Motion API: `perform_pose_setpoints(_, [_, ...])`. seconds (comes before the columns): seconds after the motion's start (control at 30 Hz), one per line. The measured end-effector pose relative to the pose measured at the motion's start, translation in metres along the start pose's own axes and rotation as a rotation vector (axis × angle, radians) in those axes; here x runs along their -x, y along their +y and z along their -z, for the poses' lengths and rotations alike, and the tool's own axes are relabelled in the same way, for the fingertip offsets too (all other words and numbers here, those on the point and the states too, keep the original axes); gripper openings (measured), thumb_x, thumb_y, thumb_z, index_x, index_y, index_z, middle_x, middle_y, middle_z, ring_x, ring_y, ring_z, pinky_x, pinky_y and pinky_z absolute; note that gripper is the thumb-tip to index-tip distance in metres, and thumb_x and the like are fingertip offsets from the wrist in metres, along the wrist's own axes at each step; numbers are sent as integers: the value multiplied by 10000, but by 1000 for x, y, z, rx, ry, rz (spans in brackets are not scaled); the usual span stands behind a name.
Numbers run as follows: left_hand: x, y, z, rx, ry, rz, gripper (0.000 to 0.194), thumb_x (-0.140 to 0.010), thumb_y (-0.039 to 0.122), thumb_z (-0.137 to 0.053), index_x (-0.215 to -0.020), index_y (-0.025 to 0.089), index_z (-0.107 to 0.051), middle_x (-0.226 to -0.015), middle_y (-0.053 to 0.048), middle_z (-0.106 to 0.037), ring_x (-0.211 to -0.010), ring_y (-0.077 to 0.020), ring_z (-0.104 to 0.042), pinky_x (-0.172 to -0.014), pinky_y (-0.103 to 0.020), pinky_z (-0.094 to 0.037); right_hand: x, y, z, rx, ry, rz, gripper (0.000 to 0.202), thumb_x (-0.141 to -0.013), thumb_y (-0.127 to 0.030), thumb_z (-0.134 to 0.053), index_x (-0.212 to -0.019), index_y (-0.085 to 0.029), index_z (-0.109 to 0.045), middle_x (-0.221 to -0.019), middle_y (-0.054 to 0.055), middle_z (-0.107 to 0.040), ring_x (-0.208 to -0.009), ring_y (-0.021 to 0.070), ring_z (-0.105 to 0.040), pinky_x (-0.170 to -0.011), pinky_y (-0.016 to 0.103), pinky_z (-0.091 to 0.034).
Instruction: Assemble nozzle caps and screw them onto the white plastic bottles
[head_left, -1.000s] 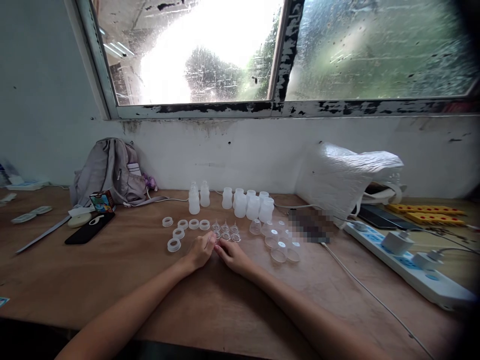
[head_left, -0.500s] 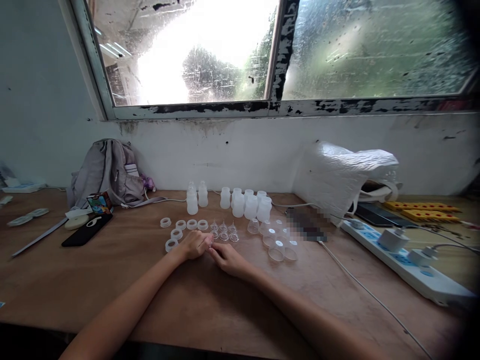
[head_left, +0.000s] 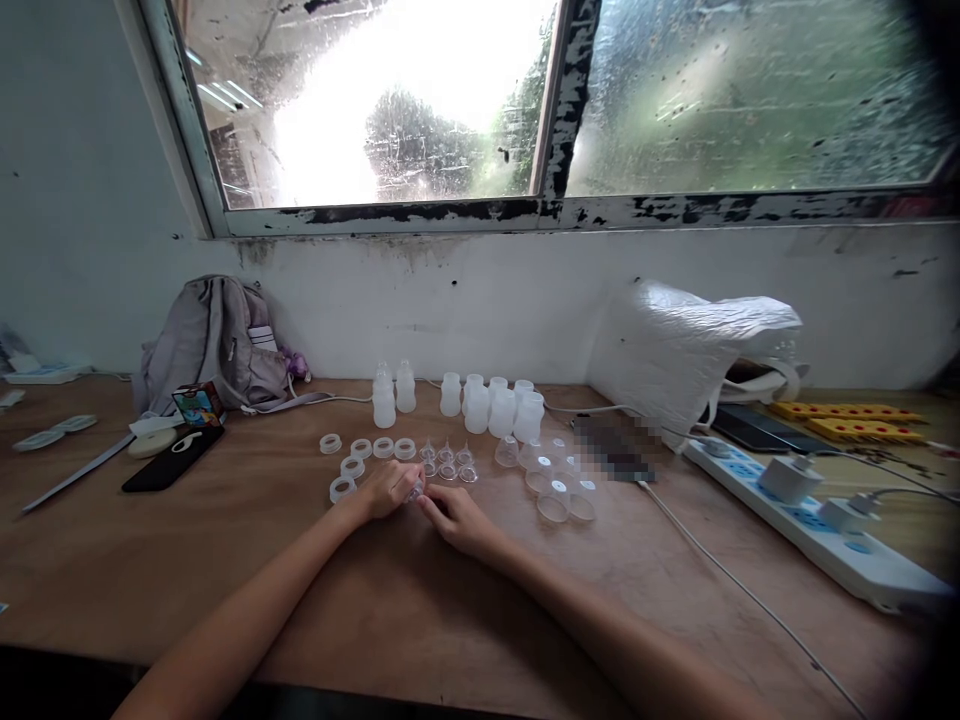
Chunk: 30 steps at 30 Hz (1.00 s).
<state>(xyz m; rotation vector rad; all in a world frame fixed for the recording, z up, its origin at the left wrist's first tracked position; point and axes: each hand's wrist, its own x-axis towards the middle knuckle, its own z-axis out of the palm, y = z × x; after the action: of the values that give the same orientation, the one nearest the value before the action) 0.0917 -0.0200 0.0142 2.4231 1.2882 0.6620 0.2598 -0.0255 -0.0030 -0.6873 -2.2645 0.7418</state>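
My left hand is closed around a small clear nipple, most of it hidden by the fingers. From the right, my right hand pinches the same piece with thumb and forefinger. Just behind the hands stand several clear nipples in rows. White rings lie left of them, and clear domed caps are grouped to the right. Farther back are several frosted bottles without tops and two bottles with pointed tops.
At the left are a backpack, a small box and a black phone. A silvery bag, a power strip and a white cable occupy the right side of the wooden table.
More of the clear nipple shows between my fingers now. Both hands stay in nearly the same place, with only slight finger movement.
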Motion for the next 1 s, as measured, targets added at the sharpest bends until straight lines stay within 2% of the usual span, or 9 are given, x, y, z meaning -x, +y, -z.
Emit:
perform_pose_setpoints(0.2, [9, 4, 3, 15, 109, 39, 302, -836, 304, -237, -827, 159, -502, -696, -12, -545, -610, -120, -481, -612, -228, -368, 3, 3, -1, -30, 186, -97, 231, -803, -317, -397, -652, -164, -482, -573, -11, -490, -530, 94, -416, -504, 207, -331])
perform_pose_setpoints(0.33, [10, 6, 5, -54, 94, 46, 253, -802, 324, -334, -934, 167, -481, -739, -5, -547, -602, -117, -484, -617, -232, -381, 0, 11, 2, -101, 260, -194, 219, -799, -343, -390, -697, -173, -482, -589, -5, -502, -534, 106, -456, -490, 214, -360])
perform_pose_setpoints(0.47, [11, 11, 1, -175, 78, -43, 285, -765, 351, -416, -998, 196, -474, -964, -35, -539, -703, -136, -517, -662, -243, -394, -1, 16, 3, -149, 312, -231, 214, -793, -364, -394, -718, -179, -473, -596, -6, -506, -519, 110, -473, -480, 223, -374])
perform_pose_setpoints(0.73, [10, 8, -7, -270, 96, -72, 300, -759, 308, -432, -1038, 205, -464, -1011, -41, -512, -837, -170, -526, -718, -259, -411, 0, 9, 5, -44, 299, -142, 186, -793, -329, -419, -733, -172, -500, -639, 2, -532, -539, 99, -462, -514, 215, -370])
perform_pose_setpoints(1.0, [8, 5, -9, -278, 123, -99, 246, -734, 258, -456, -967, 184, -477, -949, -47, -515, -852, -171, -498, -770, -273, -382, 0, 11, 2, 34, 250, -93, 127, -797, -278, -411, -769, -182, -489, -612, -9, -515, -525, 99, -452, -511, 215, -363])
